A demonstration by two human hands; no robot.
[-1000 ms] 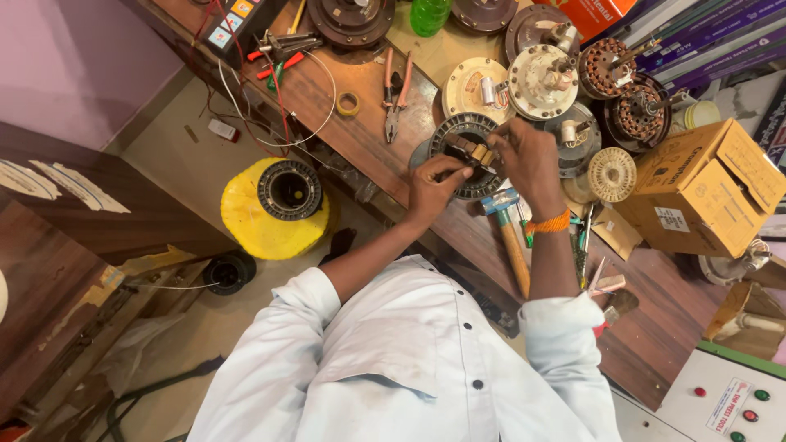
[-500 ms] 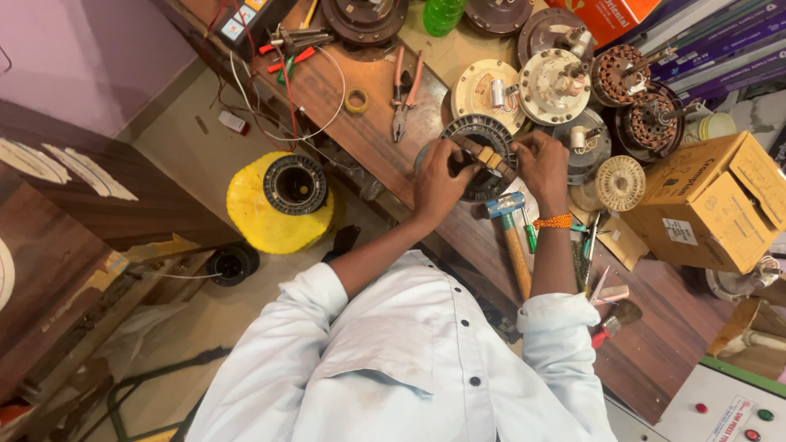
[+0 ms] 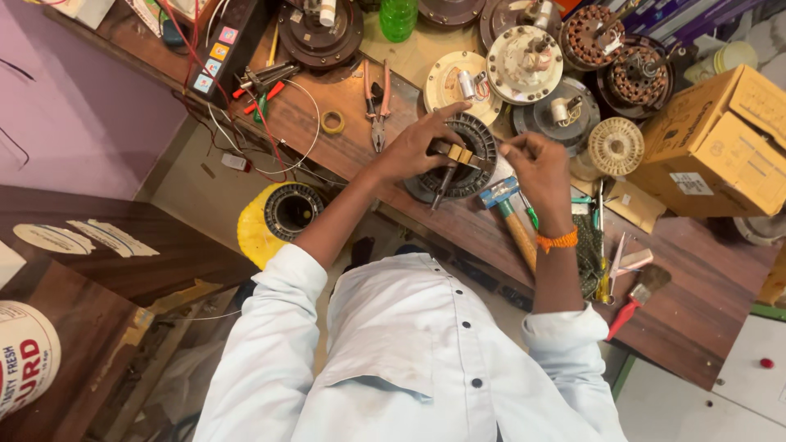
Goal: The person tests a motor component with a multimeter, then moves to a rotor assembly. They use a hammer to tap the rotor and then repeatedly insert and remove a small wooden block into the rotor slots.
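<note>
A dark round stator ring point(image 3: 473, 141) lies on the wooden workbench point(image 3: 696, 327) in front of me. My left hand point(image 3: 409, 147) rests on its left side, fingers curled over the rim, touching small tan pieces point(image 3: 455, 152) set in the ring's centre. A dark slim tool point(image 3: 442, 184) pokes out below them. My right hand point(image 3: 536, 168), with an orange band on the wrist, pinches at the ring's right rim; what sits between the fingertips is too small to tell.
A hammer with a blue head point(image 3: 506, 211) lies just under my right hand. Several motor housings and copper-wound stators point(image 3: 524, 53) crowd the back. Pliers point(image 3: 378, 115), a tape roll point(image 3: 332, 123), a cardboard box point(image 3: 720, 139), a brush point(image 3: 634, 303) and a yellow spool point(image 3: 274, 217) surround the spot.
My right hand has slid from the top of the ring to its right rim. My left hand stays on the ring's left side. The view has shifted slightly.
</note>
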